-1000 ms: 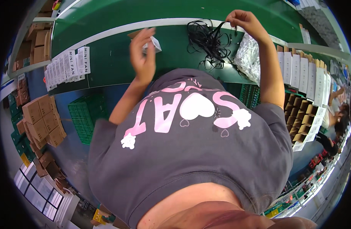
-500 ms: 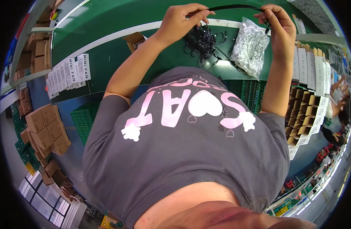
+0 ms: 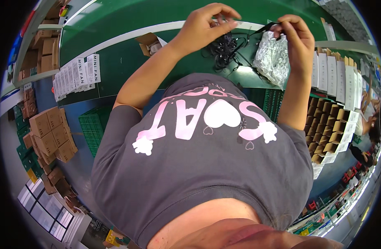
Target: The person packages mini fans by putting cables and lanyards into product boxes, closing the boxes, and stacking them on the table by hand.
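Here, right hand (image 3: 298,41) pinches black strap (image 3: 264,28) near white edge (image 3: 165,26).

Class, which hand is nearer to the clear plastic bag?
Right. The right hand is at the clear plastic bag, overlapping its top edge; the left hand is farther away, to the bag's left, near the black straps.

- Left hand (image 3: 215,25): fingertips blurred, I can't tell its grip.
- Right hand (image 3: 297,43) hides part of black strap (image 3: 263,28).
- Distant people (image 3: 359,155): too small for me.
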A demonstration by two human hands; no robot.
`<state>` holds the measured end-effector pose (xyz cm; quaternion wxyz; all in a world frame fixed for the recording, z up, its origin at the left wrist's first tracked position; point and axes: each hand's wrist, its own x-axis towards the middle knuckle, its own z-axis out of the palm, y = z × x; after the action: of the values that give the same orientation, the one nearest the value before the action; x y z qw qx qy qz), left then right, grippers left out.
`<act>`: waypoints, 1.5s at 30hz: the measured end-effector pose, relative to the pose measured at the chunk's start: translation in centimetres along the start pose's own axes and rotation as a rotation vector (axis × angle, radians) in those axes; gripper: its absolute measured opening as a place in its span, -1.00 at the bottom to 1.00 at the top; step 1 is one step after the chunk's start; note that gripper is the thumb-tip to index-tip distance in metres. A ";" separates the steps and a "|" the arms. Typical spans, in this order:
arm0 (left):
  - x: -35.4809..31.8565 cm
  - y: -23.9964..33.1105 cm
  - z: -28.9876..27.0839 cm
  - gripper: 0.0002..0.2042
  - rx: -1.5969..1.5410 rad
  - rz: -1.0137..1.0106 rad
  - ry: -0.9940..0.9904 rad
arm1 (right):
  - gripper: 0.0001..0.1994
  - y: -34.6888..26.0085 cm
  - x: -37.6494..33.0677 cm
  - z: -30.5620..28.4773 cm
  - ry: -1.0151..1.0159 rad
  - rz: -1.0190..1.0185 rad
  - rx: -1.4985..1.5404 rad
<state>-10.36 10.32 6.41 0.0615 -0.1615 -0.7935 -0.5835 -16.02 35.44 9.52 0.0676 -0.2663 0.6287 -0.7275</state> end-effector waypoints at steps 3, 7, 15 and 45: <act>0.1 0.1 3.3 -0.69 -0.098 0.076 -0.009 | -0.86 -0.4 0.2 1.4 -0.114 0.024 -0.031; -1.0 -0.1 3.7 -0.75 -0.279 -0.232 -0.121 | -0.85 -2.2 0.1 0.9 0.015 -0.147 -0.013; -0.5 -0.1 -4.4 -0.86 -0.473 -0.104 0.321 | -0.84 1.0 0.4 -2.3 0.202 -0.049 -0.132; -1.0 1.6 6.6 -0.82 -0.891 -0.266 -0.016 | -0.84 -5.8 1.5 -1.7 0.097 -0.293 0.207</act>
<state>-8.26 16.84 5.48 -0.0954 -0.0736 -0.4798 -0.8691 -16.70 37.51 15.39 -0.0425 -0.3114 0.5074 -0.8024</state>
